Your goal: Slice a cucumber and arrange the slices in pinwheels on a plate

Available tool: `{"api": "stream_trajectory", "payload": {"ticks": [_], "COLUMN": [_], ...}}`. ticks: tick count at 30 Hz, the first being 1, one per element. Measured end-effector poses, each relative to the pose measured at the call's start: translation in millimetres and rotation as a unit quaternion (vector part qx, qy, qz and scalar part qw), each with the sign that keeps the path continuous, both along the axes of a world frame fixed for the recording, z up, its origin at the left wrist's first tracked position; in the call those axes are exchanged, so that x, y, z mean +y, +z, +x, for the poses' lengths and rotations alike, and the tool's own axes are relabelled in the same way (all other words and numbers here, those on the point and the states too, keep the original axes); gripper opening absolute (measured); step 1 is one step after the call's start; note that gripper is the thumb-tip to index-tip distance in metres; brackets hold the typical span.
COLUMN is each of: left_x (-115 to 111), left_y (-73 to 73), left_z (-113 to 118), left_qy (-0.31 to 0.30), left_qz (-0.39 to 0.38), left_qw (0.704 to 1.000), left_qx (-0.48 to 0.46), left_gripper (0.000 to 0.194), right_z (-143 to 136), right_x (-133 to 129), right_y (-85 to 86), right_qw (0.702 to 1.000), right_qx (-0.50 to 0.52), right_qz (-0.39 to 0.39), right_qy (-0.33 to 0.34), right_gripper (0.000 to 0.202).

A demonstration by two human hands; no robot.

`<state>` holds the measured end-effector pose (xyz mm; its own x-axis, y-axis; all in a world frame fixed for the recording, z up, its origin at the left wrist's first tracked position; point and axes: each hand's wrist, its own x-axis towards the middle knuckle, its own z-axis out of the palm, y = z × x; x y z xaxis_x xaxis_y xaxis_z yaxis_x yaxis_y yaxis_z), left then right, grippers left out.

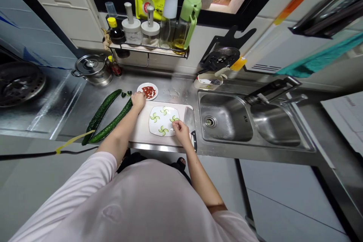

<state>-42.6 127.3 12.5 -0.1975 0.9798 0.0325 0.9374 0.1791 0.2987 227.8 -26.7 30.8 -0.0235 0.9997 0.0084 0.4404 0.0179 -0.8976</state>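
My right hand [180,131] is pinched over the right side of a white squarish plate [159,123]; whatever its fingertips hold is too small to make out. Several pinwheels of thin cucumber slices [163,131] lie on that plate, which rests on a pale cutting board [141,128]. At the left rim of a small round white plate [155,87], my left hand [138,100] has its fingers curled, their tips partly hidden. Small chopped red pieces [149,91] cover the middle of the small plate. A knife [194,140] with a black handle lies along the board's right edge.
Two whole cucumbers [103,109] and small cucumber ends [124,94] lie left of the board. A lidded steel pot [93,69] stands behind them. A double sink [227,117] is to the right. Bottles and jars line a wall rack [153,48].
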Motion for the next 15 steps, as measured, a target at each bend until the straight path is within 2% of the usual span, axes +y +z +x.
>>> {"api": "stream_trajectory", "payload": {"ticks": [3, 5, 7, 10, 13, 15], "left_x": [3, 4, 5, 0, -11, -20], "left_y": [-2.9, -3.2, -1.2, 7.0, 20.9, 32.2], "left_z": [-2, -1, 3, 11, 21, 28], "left_qy": [0.059, 0.105, 0.144, 0.173, 0.15, 0.14], "left_qz": [0.03, 0.06, 0.08, 0.055, 0.004, -0.004], "left_qw": [0.992, 0.965, 0.91, 0.797, 0.697, 0.643], "left_qx": [-0.11, -0.233, -0.38, -0.576, -0.702, -0.753], "left_gripper": [0.02, 0.016, 0.012, 0.012, 0.019, 0.023], "right_z": [0, 0, 0, -2, -7, -13], "right_x": [3, 5, 8, 15, 24, 32], "right_y": [-1.4, -1.3, -0.6, 1.9, 8.0, 15.2], "right_qw": [1.0, 1.0, 1.0, 1.0, 1.0, 1.0], "right_qx": [-0.001, -0.003, -0.004, -0.002, -0.006, -0.01], "right_qz": [0.002, 0.005, 0.007, 0.009, 0.015, 0.024], "right_qy": [0.004, 0.006, 0.006, 0.008, 0.012, 0.014], "right_gripper": [0.025, 0.025, 0.026, 0.026, 0.023, 0.021]}}
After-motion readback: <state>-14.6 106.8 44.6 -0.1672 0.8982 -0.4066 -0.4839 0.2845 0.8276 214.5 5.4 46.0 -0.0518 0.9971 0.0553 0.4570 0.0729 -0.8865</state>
